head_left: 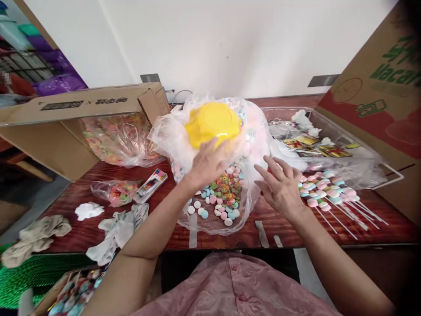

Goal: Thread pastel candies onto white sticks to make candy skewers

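Observation:
A yellow scalloped bowl [213, 123] lies upside down on a big clear plastic bag [258, 127] of pastel candies. My left hand [208, 164] is at the bowl's near edge, fingers spread and slightly blurred; I cannot tell if they touch it. Out of the bag's open mouth spread pink, blue and white button-shaped candies [226, 215] and small colourful gummy rings [226, 188]. Right of that mouth, my right hand [283, 186] is open and holds nothing, fingertips close to the plastic. Skewers of pastel candies [329, 188] on white sticks lie to its right.
A clear bin [348, 164] with packets stands at the back right beside a printed carton [371, 96]. At left are an open cardboard box [115, 98] holding bagged gummies, a small candy bag [120, 193], a stack of cards [151, 186] and grey gloves [120, 232].

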`<state>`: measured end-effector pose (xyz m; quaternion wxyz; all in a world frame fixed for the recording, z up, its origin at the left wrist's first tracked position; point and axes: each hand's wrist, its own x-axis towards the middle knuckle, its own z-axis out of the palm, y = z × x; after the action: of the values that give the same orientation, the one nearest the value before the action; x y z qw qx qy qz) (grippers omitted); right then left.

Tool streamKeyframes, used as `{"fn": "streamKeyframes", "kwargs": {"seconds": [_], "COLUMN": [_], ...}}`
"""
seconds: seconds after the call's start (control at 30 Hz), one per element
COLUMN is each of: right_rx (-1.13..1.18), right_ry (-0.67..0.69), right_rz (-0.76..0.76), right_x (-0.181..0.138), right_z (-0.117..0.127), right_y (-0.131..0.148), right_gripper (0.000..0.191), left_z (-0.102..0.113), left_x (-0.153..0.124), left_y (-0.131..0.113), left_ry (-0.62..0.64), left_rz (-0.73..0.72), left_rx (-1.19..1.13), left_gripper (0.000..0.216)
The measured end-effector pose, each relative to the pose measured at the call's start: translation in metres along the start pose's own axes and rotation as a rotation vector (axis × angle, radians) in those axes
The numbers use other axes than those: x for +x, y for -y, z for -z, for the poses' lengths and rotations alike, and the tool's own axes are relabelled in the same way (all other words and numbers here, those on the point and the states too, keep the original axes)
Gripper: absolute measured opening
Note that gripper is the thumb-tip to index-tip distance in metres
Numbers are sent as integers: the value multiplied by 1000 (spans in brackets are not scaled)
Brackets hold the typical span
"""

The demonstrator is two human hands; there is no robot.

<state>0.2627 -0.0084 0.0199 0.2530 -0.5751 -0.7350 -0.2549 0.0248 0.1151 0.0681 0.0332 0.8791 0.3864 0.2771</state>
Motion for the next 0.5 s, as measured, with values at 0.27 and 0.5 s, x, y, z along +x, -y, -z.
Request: {"fn": "streamKeyframes", "kwargs": {"seconds": [0.27, 0.5], "right_rx": [-97, -34], "right_ry": [468, 365], "right_rz": [69, 27], "right_x": [35, 8], "right_z": [-71, -71], "right_y": [-13, -22], "right_gripper": [45, 51], "left_z": [-57, -44], "left_x": [3, -13], "left_y": [29, 25], "left_ry": [356, 308], "left_rz": [-44, -156], "left_rx": [238, 288], "left_gripper": [42, 41]}}
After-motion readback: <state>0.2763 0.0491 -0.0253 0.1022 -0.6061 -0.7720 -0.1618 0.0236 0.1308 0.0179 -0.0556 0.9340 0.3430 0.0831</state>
